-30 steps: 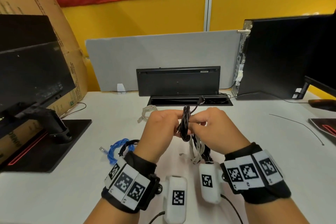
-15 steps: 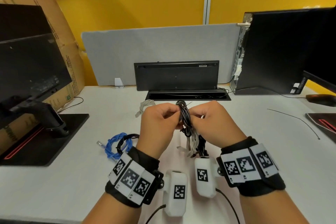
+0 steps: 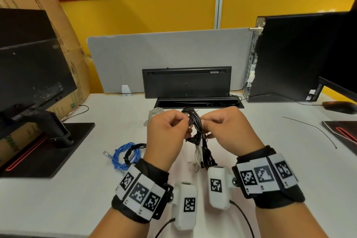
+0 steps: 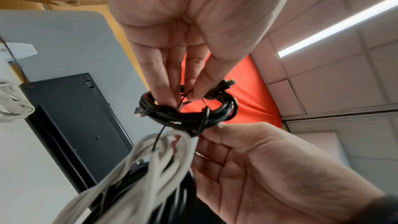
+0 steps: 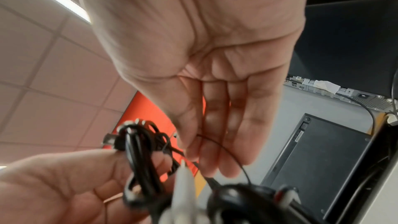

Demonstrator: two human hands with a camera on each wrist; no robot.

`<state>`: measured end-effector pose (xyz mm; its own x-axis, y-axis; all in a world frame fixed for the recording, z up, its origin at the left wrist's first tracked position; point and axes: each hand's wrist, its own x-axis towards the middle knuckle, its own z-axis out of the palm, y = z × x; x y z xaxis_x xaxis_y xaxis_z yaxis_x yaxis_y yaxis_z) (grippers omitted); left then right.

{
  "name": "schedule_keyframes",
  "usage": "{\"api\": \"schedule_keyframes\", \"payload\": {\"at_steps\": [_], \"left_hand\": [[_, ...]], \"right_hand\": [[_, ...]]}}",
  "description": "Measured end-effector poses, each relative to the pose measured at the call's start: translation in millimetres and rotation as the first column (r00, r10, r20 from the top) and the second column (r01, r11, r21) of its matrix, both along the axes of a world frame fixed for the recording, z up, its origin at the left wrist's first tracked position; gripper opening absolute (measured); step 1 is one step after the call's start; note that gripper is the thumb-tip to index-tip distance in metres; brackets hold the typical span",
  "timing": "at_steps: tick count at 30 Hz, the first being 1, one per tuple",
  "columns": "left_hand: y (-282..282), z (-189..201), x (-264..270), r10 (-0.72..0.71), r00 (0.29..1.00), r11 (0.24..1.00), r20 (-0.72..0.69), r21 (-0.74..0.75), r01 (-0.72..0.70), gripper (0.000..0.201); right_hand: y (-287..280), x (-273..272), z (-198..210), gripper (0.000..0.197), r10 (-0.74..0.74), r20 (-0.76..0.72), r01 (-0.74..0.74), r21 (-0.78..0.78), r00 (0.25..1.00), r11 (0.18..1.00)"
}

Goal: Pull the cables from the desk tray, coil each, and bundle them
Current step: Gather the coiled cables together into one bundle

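Note:
Both hands meet over the middle of the white desk. A coiled black cable (image 3: 194, 121) stands between them, with white cable (image 3: 198, 152) and more black cable hanging below it. My left hand (image 3: 185, 121) grips the coil; in the left wrist view its fingertips (image 4: 172, 100) pinch the black coil (image 4: 187, 113) and a thin black wire. My right hand (image 3: 204, 121) is curled at the other side. In the right wrist view a thin black tie wire (image 5: 226, 149) runs out from between the thumb and fingers of my right hand (image 5: 193, 142). The desk tray (image 3: 160, 104) lies open behind.
A blue cable coil (image 3: 123, 155) and a black one (image 3: 133, 150) lie left of my left wrist. A white coil (image 3: 154, 114) sits beyond the left hand. A monitor base (image 3: 48, 150) stands left and a PC tower (image 3: 286, 60) right. A loose thin wire (image 3: 313, 129) lies on the right.
The black cable's loose plug end, which stuck up toward the tray, has been drawn into the coil. Both hands stay together on the bundle and have shifted only slightly.

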<state>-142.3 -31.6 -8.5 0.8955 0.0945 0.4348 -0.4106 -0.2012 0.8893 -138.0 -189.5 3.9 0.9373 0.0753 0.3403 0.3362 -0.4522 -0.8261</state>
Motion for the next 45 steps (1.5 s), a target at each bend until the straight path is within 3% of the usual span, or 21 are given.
{"api": "schedule_keyframes", "payload": {"at_steps": [7, 11, 17, 21, 28, 45], "left_hand": [[0.9, 0.5, -2.5, 0.010, 0.999, 0.997, 0.043, 0.076, -0.013, 0.027], [4.0, 3.9, -0.8, 0.017, 0.999, 0.997, 0.046, 0.081, -0.021, 0.026], [3.6, 4.9, -2.6, 0.035, 0.993, 0.977, 0.113, 0.204, -0.058, 0.015], [2.0, 6.3, -1.2, 0.025, 0.996, 0.983, 0.089, 0.178, -0.040, 0.017], [5.3, 5.5, 2.3, 0.014, 1.000, 1.000, 0.010, -0.014, -0.014, 0.013], [-3.7, 10.4, 0.1, -0.058, 0.998, 0.994, -0.010, -0.091, 0.057, 0.010]], "right_hand": [[-3.6, 1.2, -3.6, 0.011, -0.115, 0.058, 0.108, 0.106, 0.992, 0.988], [-7.1, 5.1, -7.8, 0.012, -0.139, 0.008, 0.131, 0.275, 0.990, 0.953], [-6.7, 9.4, -14.8, 0.012, -0.106, -0.072, 0.125, 0.346, 0.992, 0.930], [-5.7, 8.2, -15.2, 0.010, -0.084, -0.034, 0.090, 0.340, 0.996, 0.936], [-8.3, 5.8, -11.4, 0.011, -0.072, 0.051, 0.048, 0.370, 0.996, 0.928], [4.6, -2.2, -6.7, 0.007, 0.002, 0.109, -0.020, 0.161, 0.994, 0.987]]}}
